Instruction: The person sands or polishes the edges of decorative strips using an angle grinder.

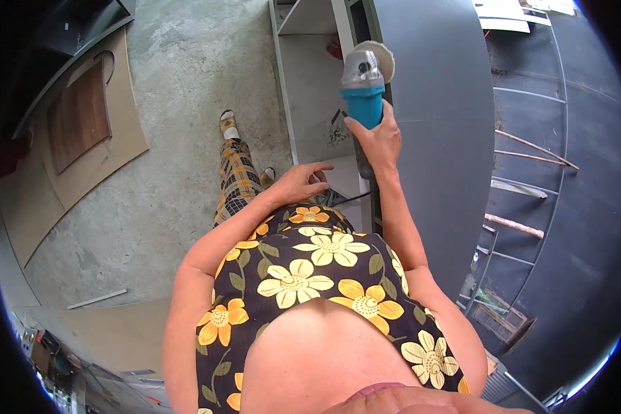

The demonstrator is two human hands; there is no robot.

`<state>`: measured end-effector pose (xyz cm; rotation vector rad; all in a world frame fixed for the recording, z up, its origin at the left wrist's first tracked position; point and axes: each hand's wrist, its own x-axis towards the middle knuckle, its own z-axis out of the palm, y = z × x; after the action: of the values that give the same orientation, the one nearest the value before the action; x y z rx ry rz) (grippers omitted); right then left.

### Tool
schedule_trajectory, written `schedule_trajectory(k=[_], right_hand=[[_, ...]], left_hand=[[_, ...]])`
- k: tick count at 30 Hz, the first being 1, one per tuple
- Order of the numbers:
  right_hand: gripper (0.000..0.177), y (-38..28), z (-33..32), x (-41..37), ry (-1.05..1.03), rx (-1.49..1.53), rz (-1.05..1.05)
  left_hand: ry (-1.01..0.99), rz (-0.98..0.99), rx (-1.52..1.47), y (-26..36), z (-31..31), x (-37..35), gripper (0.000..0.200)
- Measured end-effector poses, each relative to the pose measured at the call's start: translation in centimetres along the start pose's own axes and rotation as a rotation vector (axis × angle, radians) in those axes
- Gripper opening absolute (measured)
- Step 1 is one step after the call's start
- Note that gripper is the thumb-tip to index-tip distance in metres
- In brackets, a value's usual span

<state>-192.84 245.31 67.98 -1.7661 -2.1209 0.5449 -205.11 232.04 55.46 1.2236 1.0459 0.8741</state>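
My right hand is wrapped round the blue body of an angle grinder. A pale round pad on the grinder's far end sits at the edge of a grey cabinet panel. My left hand hovers in front of my waist with its fingers apart, holding nothing. Just beyond it is the open cabinet, whose light inner wall carries dark smudges. A dark cord runs near the grinder's lower end.
On the concrete floor to the left lies a large brown board with a dark wood panel on it. A metal ladder-like frame and several rods lie at the right. My sandalled foot is beside the cabinet.
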Motion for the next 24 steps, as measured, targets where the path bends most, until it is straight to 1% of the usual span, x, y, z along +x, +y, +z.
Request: schedule_trajectory(k=[5, 9, 12, 17, 19, 24], right_hand=[[0.077, -0.5, 0.5, 0.5, 0.028, -0.015, -0.037], [0.078, -0.2, 0.7, -0.7, -0.077, 0.006, 0.025], [0.078, -1.3, 1.2, 1.4, -0.071, -0.037, 0.011], [0.079, -4.2, 2.7, 7.8, -0.006, 0.000, -0.034], [0.079, -5.2, 2.3, 8.5, 0.005, 0.038, -0.028], [0.078, -5.7, 2.5, 8.7, -0.022, -0.012, 0.005]], left_hand=[[-0.047, -0.035, -0.032, 0.1, -1.6, 0.9, 0.049], [-0.088, -0.046, -0.040, 0.1, -2.7, 1.7, 0.049], [-0.094, -0.063, -0.047, 0.1, -3.7, 2.8, 0.048], [-0.089, -0.121, -0.111, 0.9, -6.2, 4.3, 0.048], [-0.094, -0.127, -0.128, 1.0, -6.1, 4.3, 0.047], [-0.102, -0.121, -0.112, 1.6, -8.4, 5.3, 0.046]])
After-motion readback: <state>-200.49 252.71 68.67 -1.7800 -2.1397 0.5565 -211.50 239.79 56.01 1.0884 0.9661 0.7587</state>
